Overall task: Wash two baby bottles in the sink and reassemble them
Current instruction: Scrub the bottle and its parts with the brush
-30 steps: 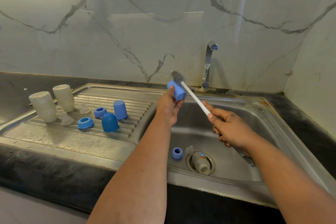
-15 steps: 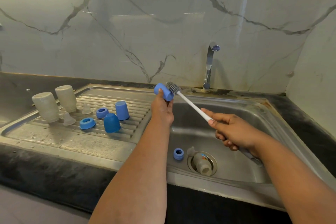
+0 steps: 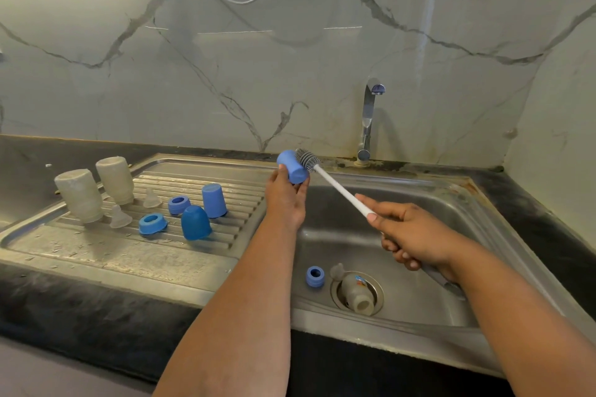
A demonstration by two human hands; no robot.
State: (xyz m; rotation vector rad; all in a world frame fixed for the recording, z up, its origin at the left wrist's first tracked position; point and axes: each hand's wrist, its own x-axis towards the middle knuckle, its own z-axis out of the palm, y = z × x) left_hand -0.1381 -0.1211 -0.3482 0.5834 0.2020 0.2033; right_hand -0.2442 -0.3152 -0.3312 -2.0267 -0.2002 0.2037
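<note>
Left hand (image 3: 285, 193): fingers curled round a blue cap (image 3: 292, 167), holding it up over the sink's left edge, open end turned twd the brush — prob. so the bristles could get inside.
Right hand (image 3: 408, 237): wrapped round the white handle of the bottle brush (image 3: 338, 188), index finger laid along the shaft, I'd guess for aim; bristle head sat just beside the cap's mouth, touching or nearly so — couldn't tell which.
Sink basin (image 3: 419, 293): one bottle (image 3: 356, 293) lay on its side in the drain, w/ a clear teat (image 3: 337, 271) and a blue ring (image 3: 315, 276) just beside it — looked like the parts not yet scrubbed, left low where water would reach them.
Drainboard (image 3: 96, 251): two cloudy bottles (image 3: 80, 195) stood mouth-down, prob. to drip dry; near them two clear teats (image 3: 120, 217), two blue rings (image 3: 151, 224) and two blue caps (image 3: 195, 223) upside-down on the ribs — all apart, nothing screwed together.
Tap (image 3: 367, 121): at the back wall, no water seen running.
Stage: washing part-way by my reckoning — cap in hand being brushed, reassembly not begun.
</note>
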